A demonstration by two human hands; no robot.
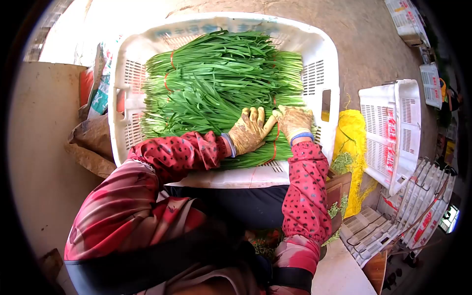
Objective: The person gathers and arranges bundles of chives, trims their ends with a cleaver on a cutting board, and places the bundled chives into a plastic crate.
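Note:
Bundles of green garlic chives (221, 69), tied with red bands, lie stacked crosswise in a white plastic crate (330, 54). Both my hands wear stained yellowish work gloves. My left hand (247, 132) lies on the near bundle with its fingers spread, pressing on the leaves. Beside it, my right hand (295, 122) is bent over the pale right end of the near chives, its fingers together and its fingertips close to my left hand. A red band (276, 142) circles the near bundle just below and between my hands. The undersides of both hands are hidden.
To the right, an empty white crate (391, 132) stands tilted by a yellow sack (351, 142) with green scraps. Stacked white crates (418, 206) are at lower right. A brown sack (93, 142) sits left of the crate, near a pale panel (46, 147).

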